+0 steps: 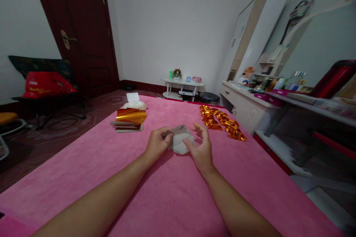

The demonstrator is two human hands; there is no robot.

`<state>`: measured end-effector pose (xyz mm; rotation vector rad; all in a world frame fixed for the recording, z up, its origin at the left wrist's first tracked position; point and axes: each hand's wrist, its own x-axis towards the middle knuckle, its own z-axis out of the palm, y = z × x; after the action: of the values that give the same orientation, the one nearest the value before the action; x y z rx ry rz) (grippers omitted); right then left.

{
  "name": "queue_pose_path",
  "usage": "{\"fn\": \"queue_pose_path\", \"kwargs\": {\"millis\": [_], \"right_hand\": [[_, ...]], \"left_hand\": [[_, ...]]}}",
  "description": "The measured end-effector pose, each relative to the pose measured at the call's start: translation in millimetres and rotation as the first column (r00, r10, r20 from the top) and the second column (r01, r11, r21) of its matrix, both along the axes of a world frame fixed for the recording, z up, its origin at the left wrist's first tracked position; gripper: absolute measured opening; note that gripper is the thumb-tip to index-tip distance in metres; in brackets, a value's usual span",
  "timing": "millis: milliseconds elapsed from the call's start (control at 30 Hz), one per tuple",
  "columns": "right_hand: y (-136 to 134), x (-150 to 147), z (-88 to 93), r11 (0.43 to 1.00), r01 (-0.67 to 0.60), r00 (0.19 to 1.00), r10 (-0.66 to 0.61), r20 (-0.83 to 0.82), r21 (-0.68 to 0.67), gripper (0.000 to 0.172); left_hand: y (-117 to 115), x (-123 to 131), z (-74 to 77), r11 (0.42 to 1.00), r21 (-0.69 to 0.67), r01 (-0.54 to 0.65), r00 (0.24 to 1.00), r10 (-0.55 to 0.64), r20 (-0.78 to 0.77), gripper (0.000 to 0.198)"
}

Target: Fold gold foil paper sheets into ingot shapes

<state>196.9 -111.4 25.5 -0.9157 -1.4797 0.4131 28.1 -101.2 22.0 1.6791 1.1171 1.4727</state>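
A partly folded sheet of greyish paper point(181, 144) is held just above the pink cloth, between my two hands. My left hand point(160, 140) pinches its left edge between thumb and fingers. On the other side, the thumb of my right hand point(202, 146) presses against the paper's face, while the fingers are raised and curled apart from it. To the left lies a stack of shiny gold-faced paper sheets point(130, 117), some with grey backs showing. Rows of folded gold foil pieces point(222, 121) lie to the right.
Behind the stack are a white packet point(135, 105) and its raised white lid point(132, 97). Pink cloth point(178, 192) covers the work surface. A dresser with bottles point(247, 100) stands at right, a chair with a red bag point(47, 84) at left, and a small white table point(183, 81) beyond.
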Motion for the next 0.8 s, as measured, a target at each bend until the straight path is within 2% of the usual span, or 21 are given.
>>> {"fn": "queue_pose_path", "kwargs": {"millis": [100, 167, 233, 300, 400, 467, 533, 633, 700, 800], "right_hand": [[3.5, -0.4, -1.2, 0.987, -0.097, 0.994, 0.091, -0.056, -0.128, 0.033], [6.7, 1.1, -3.0, 0.957, -0.159, 0.982, 0.127, -0.141, -0.243, 0.021], [10.0, 4.0, -5.4, 0.918, -0.183, 0.978, 0.131, -0.164, -0.353, 0.022], [13.1, 7.4, -8.2, 0.889, -0.173, 0.984, 0.140, -0.109, -0.425, 0.025], [17.7, 11.8, -12.9, 0.867, -0.141, 0.986, 0.166, 0.010, -0.478, 0.028], [20.4, 14.3, -15.7, 0.860, -0.105, 0.982, 0.170, 0.087, -0.499, 0.029], [22.2, 16.3, -17.5, 0.863, -0.046, 0.970, 0.159, 0.185, -0.503, 0.027], [22.5, 17.8, -18.5, 0.883, 0.060, 0.940, 0.107, 0.324, -0.466, 0.023], [21.5, 17.7, -18.5, 0.891, 0.126, 0.918, 0.063, 0.392, -0.436, 0.021], [20.0, 17.3, -19.3, 0.891, 0.190, 0.890, 0.021, 0.456, -0.412, 0.019]], "left_hand": [[-2.9, 2.0, 5.0, 0.988, -0.024, 0.155, 0.986, -0.156, -0.051, 0.020], [0.1, 1.7, 6.8, 0.979, -0.062, 0.193, 0.981, -0.192, 0.030, 0.026], [5.9, -0.3, 6.4, 0.976, -0.121, 0.184, 0.974, -0.165, 0.152, 0.039], [12.3, -3.9, 3.7, 0.967, -0.193, 0.165, 0.965, -0.118, 0.236, 0.045], [18.8, -10.3, -3.3, 0.955, -0.260, 0.141, 0.971, -0.083, 0.224, 0.042], [20.2, -14.3, -9.3, 0.962, -0.252, 0.102, 0.991, -0.078, 0.105, 0.037], [19.9, -17.3, -15.2, 0.982, -0.187, 0.038, 0.992, -0.060, -0.115, 0.028], [17.9, -20.0, -21.2, 0.998, -0.060, -0.032, 0.898, 0.002, -0.440, 0.017], [16.6, -20.8, -22.4, 0.998, -0.016, -0.054, 0.848, 0.037, -0.528, 0.015], [16.0, -21.8, -21.2, 0.999, -0.001, -0.054, 0.823, 0.044, -0.566, 0.017]]}}
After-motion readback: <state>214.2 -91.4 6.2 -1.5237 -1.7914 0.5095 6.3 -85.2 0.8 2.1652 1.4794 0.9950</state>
